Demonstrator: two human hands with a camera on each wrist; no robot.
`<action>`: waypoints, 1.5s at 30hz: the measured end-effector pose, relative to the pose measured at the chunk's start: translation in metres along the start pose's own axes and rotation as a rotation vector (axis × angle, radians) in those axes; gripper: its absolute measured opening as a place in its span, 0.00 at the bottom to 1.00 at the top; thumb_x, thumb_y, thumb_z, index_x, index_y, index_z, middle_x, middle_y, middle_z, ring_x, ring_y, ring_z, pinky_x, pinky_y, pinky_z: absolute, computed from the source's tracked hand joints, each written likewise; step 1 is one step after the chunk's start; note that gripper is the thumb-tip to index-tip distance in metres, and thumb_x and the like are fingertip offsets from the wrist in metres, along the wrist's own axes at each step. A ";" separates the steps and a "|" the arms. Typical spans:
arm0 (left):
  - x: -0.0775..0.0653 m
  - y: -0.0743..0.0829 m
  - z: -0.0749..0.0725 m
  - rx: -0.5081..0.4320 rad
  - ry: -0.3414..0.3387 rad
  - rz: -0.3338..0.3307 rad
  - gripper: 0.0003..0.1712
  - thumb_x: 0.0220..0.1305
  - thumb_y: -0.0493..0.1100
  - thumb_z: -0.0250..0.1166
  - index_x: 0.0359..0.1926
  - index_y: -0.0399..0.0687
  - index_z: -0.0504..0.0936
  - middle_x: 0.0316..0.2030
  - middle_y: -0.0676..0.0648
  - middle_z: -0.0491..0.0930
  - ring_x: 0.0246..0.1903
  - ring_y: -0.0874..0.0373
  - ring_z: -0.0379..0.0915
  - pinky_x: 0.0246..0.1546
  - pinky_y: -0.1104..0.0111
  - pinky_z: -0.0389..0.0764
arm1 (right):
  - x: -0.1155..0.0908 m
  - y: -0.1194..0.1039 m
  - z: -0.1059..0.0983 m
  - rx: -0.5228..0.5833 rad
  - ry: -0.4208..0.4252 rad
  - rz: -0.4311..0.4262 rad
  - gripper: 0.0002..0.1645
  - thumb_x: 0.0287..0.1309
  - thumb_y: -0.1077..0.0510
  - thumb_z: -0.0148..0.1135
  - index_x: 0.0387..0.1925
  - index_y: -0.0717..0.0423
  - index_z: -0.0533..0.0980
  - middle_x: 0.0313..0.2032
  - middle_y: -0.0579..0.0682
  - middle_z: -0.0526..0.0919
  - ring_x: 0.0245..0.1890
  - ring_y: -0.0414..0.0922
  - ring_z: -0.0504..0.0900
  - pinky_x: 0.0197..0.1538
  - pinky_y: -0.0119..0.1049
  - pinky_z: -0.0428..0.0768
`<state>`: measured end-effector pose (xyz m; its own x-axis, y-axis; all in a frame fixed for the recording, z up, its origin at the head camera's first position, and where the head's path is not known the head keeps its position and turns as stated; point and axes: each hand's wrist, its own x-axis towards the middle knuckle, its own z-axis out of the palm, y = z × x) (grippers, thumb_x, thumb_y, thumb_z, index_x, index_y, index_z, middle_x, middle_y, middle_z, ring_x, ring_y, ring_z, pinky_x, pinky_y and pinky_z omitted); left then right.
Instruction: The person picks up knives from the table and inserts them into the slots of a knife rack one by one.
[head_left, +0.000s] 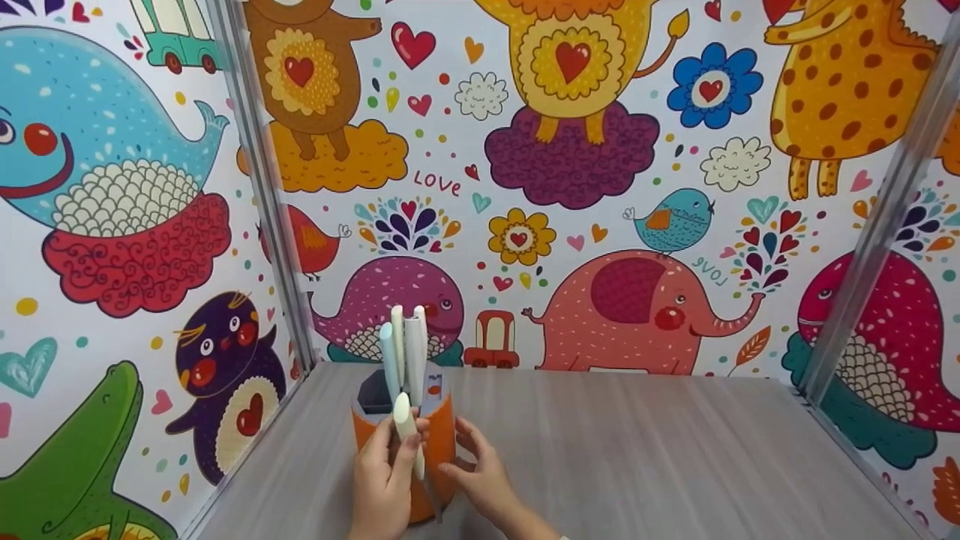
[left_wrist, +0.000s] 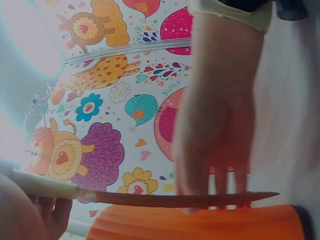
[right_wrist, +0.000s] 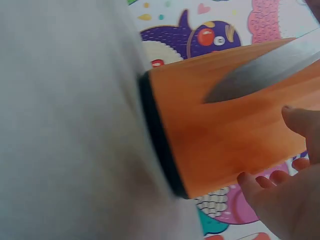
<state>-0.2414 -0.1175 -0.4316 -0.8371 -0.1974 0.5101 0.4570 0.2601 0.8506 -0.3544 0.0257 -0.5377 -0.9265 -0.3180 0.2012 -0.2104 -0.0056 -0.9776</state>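
My left hand grips a knife by its cream handle. The blade points down, just in front of an orange knife block. To the right of the block is my right hand, fingers extended toward its side and holding nothing; whether they touch it, I cannot tell. Several pale handles stand up from the block's top, a light blue handle among them. In the left wrist view the blade passes in front of the right hand's fingertips.
The block stands on a grey wood-grain table. Panels printed with cartoon animals rise behind and at both sides, joined by metal corner posts.
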 end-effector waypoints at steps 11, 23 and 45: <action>-0.009 0.031 -0.018 0.070 0.172 0.195 0.14 0.71 0.32 0.55 0.55 0.34 0.74 0.45 0.43 0.86 0.43 0.61 0.84 0.51 0.80 0.79 | 0.002 0.020 0.005 -0.074 -0.008 0.061 0.49 0.54 0.50 0.73 0.74 0.45 0.59 0.72 0.55 0.65 0.71 0.57 0.66 0.68 0.54 0.70; 0.001 0.056 -0.035 -0.032 0.263 0.444 0.15 0.69 0.25 0.53 0.56 0.28 0.72 0.46 0.44 0.83 0.47 0.64 0.80 0.56 0.77 0.77 | -0.001 0.021 0.010 -0.007 -0.044 0.081 0.52 0.54 0.42 0.71 0.75 0.39 0.56 0.73 0.48 0.64 0.73 0.53 0.62 0.71 0.56 0.65; 0.029 0.060 -0.024 -0.016 0.317 0.745 0.16 0.69 0.34 0.59 0.52 0.25 0.74 0.45 0.35 0.81 0.52 0.60 0.81 0.58 0.69 0.77 | 0.000 0.020 0.007 -0.037 -0.032 0.112 0.53 0.51 0.44 0.73 0.75 0.35 0.56 0.74 0.48 0.62 0.74 0.54 0.61 0.71 0.57 0.64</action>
<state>-0.2310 -0.1306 -0.3622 -0.1867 -0.2372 0.9533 0.8675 0.4156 0.2733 -0.3561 0.0188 -0.5581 -0.9346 -0.3445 0.0880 -0.1176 0.0661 -0.9909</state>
